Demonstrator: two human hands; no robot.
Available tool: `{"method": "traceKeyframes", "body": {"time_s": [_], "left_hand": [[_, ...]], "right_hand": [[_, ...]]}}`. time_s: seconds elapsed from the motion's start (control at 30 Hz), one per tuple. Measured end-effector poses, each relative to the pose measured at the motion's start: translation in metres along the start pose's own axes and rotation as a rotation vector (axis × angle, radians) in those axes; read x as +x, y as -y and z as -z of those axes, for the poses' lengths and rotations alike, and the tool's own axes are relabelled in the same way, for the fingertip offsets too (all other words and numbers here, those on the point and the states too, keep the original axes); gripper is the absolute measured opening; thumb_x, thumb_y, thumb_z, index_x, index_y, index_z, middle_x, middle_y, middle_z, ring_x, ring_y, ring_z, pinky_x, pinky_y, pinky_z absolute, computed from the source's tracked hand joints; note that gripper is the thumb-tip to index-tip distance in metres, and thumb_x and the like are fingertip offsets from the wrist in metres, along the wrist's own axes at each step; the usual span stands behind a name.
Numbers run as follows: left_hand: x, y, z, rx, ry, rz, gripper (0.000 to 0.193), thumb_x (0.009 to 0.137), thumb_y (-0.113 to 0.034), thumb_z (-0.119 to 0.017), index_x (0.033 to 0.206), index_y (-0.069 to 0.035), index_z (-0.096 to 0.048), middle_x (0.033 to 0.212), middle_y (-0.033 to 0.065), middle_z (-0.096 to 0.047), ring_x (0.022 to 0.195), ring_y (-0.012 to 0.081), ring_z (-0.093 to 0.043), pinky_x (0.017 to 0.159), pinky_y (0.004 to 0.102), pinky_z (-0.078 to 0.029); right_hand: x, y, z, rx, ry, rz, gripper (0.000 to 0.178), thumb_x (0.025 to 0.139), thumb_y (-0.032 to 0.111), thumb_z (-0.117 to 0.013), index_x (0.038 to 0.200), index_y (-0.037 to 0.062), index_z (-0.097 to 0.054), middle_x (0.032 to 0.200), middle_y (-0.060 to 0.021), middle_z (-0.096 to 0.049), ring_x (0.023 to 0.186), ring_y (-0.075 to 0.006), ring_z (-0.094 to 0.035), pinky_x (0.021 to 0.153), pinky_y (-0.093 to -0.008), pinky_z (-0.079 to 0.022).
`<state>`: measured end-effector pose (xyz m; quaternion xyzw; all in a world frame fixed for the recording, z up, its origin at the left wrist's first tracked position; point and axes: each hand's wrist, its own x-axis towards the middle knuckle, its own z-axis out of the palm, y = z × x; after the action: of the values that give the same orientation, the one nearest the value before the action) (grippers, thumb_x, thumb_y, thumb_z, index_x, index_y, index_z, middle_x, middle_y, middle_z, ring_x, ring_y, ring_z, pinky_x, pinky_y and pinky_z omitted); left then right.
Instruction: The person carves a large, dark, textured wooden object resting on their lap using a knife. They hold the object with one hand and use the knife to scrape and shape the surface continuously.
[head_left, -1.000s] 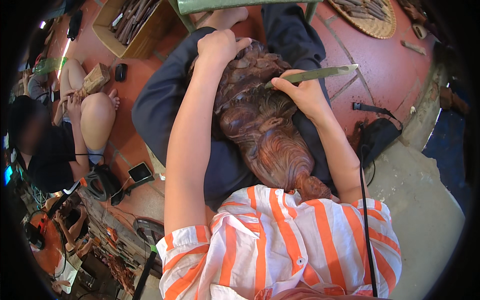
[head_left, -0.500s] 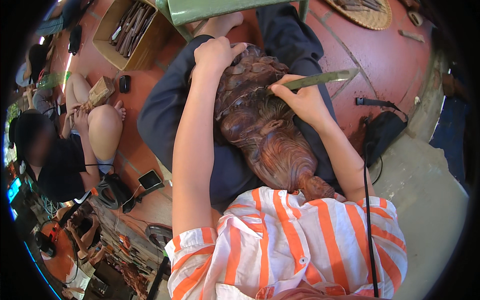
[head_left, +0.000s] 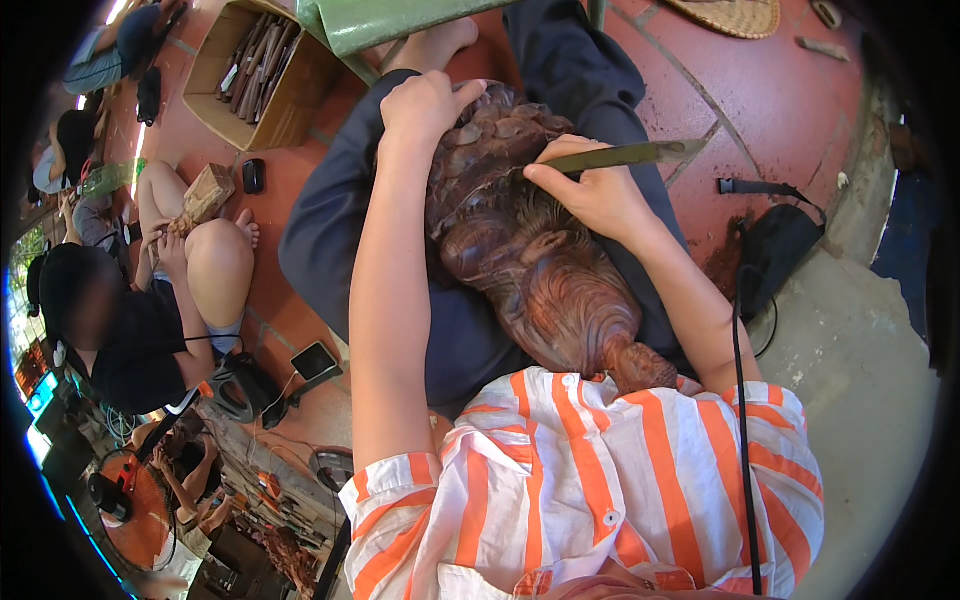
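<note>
A dark reddish-brown wood carving (head_left: 585, 300) with carved wavy hair and scale-like bumps lies across my lap, its narrow end against my striped shirt. My left hand (head_left: 425, 105) is closed over the carving's far left edge, thumb stretched along the top and fingertips hidden behind. In my right hand (head_left: 597, 197) is a long, flat, greenish strip-like tool (head_left: 630, 156), pinched between thumb and fingers. Its broad end sticks out to the right, while the other end points at the bumpy part of the carving. Whether that tip touches the wood, I cannot tell.
A green stool (head_left: 400, 22) stands just beyond my legs. Left of it is a cardboard box (head_left: 222, 115) of wooden-handled tools. Another person (head_left: 125, 330) sits at left with a wooden block (head_left: 208, 193). A black bag (head_left: 775, 255) lies at right, below a woven tray (head_left: 735, 15).
My right hand and the flat tool have moved a little left and away from me over the carving. My left hand keeps its hold. The whole view has shifted slightly.
</note>
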<state>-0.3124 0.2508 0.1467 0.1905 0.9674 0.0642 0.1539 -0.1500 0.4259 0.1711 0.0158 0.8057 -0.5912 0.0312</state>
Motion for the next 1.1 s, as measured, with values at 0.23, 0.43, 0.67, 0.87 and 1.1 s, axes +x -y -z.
{"method": "traceKeyframes", "body": {"time_s": [0.23,0.43,0.67,0.87,1.1], "left_hand": [[-0.001,0.000,-0.002,0.028,-0.017,-0.019,0.063,0.082,-0.063,-0.054,0.089,-0.003,-0.071,0.086,0.0177,-0.069,0.085,0.0315,-0.068,0.075,0.0416,-0.053],[0.002,0.002,-0.005,0.018,-0.012,-0.018,0.063,0.082,-0.064,-0.054,0.089,-0.004,-0.071,0.086,0.0179,-0.069,0.085,0.0318,-0.068,0.075,0.0418,-0.053],[-0.003,-0.005,0.005,0.031,0.028,0.016,0.062,0.082,-0.063,-0.055,0.089,-0.003,-0.071,0.087,0.0181,-0.070,0.086,0.0315,-0.068,0.075,0.0412,-0.053],[-0.002,-0.004,0.002,-0.001,0.001,0.013,0.061,0.082,-0.062,-0.055,0.089,-0.003,-0.071,0.086,0.0182,-0.070,0.086,0.0310,-0.068,0.075,0.0409,-0.053],[0.000,-0.003,0.001,0.040,0.014,0.011,0.061,0.083,-0.063,-0.055,0.088,-0.004,-0.071,0.086,0.0166,-0.070,0.086,0.0308,-0.068,0.075,0.0409,-0.053]], "right_hand": [[-0.005,-0.007,0.009,0.084,0.028,0.028,0.016,0.085,0.015,-0.065,0.085,-0.0014,-0.065,0.079,-0.0100,-0.064,0.074,-0.0201,-0.060,0.071,-0.0320,-0.047],[0.000,-0.007,0.007,-0.023,0.037,0.189,0.016,0.083,0.015,-0.067,0.083,-0.0008,-0.065,0.080,-0.0107,-0.065,0.075,-0.0251,-0.061,0.071,-0.0344,-0.048],[-0.001,-0.004,0.007,-0.001,0.039,0.131,0.018,0.085,0.016,-0.064,0.085,-0.0022,-0.065,0.077,-0.0093,-0.063,0.074,-0.0180,-0.059,0.070,-0.0309,-0.047],[-0.005,-0.011,0.007,0.120,0.001,-0.075,0.017,0.084,0.015,-0.064,0.084,-0.0022,-0.064,0.077,-0.0112,-0.064,0.073,-0.0232,-0.060,0.070,-0.0331,-0.047],[0.001,-0.003,0.006,-0.066,0.012,0.214,0.017,0.085,0.015,-0.064,0.085,-0.0023,-0.064,0.076,-0.0108,-0.064,0.072,-0.0206,-0.060,0.069,-0.0328,-0.048]]}}
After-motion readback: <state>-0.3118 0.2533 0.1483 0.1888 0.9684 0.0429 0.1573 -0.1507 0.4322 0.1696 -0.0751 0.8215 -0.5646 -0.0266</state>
